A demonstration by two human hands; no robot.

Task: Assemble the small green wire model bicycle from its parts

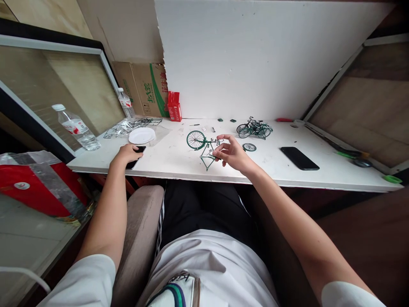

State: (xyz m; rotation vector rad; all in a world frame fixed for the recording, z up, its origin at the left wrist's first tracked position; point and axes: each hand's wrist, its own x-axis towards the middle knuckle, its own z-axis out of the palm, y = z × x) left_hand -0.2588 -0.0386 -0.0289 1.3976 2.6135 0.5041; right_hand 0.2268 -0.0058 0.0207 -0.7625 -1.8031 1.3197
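On a white bench [172,164], a small green model bicycle [207,157], one wheel on its frame, lies in front of the wearer beneath the right hand [234,155]. That hand's fingers are bent and partly spread at the frame; whether they grip it cannot be told. The left hand [127,153] lies over a dark phone [140,149], its grip hidden from view. The model looks light and stiff but fragile, its thin spokes likely to bend; the frame tubes seem a safer hold than the wheel, and smooth enough to slip a little. Beyond the right hand are one loose wheel [249,147] and a cluster of small bicycles [254,128], at least two, too tangled to count surely. Also seen: one second phone [299,158], two plastic bottles [78,128], one white dish [142,135], one red box [174,106] and two small dark green pieces [233,120].
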